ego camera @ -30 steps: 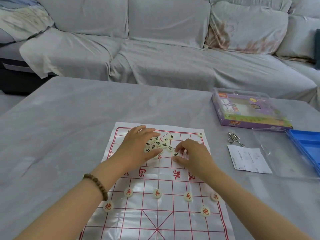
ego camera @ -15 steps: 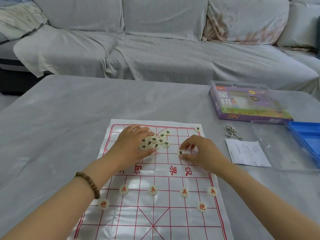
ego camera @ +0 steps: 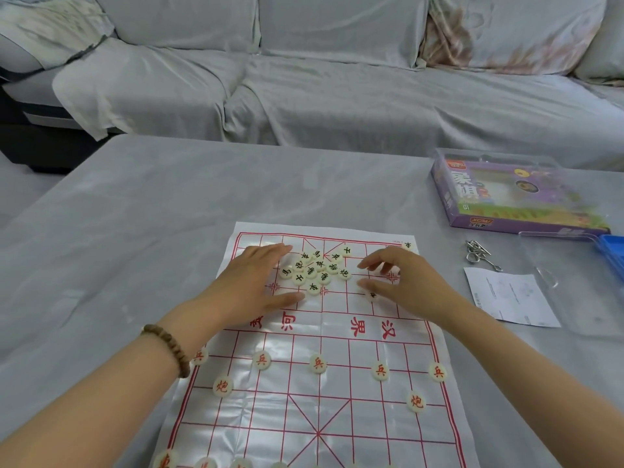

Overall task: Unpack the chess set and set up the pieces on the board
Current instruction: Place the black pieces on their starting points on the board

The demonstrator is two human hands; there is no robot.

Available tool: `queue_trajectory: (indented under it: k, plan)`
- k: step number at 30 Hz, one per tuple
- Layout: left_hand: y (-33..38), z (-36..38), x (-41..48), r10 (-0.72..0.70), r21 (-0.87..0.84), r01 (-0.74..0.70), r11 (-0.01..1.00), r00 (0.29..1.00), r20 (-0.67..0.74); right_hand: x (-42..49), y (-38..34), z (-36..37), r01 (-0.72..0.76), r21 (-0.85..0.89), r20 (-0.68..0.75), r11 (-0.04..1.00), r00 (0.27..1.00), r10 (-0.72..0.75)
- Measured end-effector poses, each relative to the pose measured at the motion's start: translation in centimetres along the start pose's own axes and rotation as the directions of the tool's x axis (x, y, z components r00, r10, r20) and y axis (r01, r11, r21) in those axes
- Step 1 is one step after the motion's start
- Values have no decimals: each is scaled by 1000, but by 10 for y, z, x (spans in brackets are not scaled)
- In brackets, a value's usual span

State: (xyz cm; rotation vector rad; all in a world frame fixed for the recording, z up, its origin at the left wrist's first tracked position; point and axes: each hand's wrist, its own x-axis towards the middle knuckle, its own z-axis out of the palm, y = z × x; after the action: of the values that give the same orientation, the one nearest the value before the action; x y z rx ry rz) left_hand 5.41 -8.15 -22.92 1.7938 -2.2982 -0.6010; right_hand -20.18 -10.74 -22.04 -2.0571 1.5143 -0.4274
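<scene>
A white sheet board [ego camera: 304,417] with red grid lines lies on the grey table. Round cream pieces with red characters stand in rows on its near half [ego camera: 318,363]. A heap of black-lettered pieces [ego camera: 315,270] lies on the far half. My left hand [ego camera: 250,287] rests flat beside the heap's left edge, fingers apart. My right hand [ego camera: 401,282] hovers right of the heap, fingers spread, holding nothing. One black-lettered piece [ego camera: 372,294] lies on the board just under its thumb. Another black piece [ego camera: 408,245] sits at the far right corner.
The purple chess set box [ego camera: 506,197] stands at the back right. A clear lid [ego camera: 574,285] and blue tray [ego camera: 611,255] lie at the right edge, with a paper slip [ego camera: 510,298] and a metal ring puzzle [ego camera: 479,255]. A grey-covered sofa [ego camera: 337,79] runs behind the table.
My right hand carried one black piece out of the heap to the right, set it on the board and opened. My left hand stayed beside the heap.
</scene>
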Motion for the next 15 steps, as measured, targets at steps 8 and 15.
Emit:
queue_trajectory:
  k: [8,15]
  plan:
    - [5,3,9,27,3,-27,1000,999,-46,23,-17,20,-12,-123,-34,992,999,8]
    - [22,5,21,72,-31,-76,997,990,-122,22,-4,-8,35,-45,-86,998,996,-39]
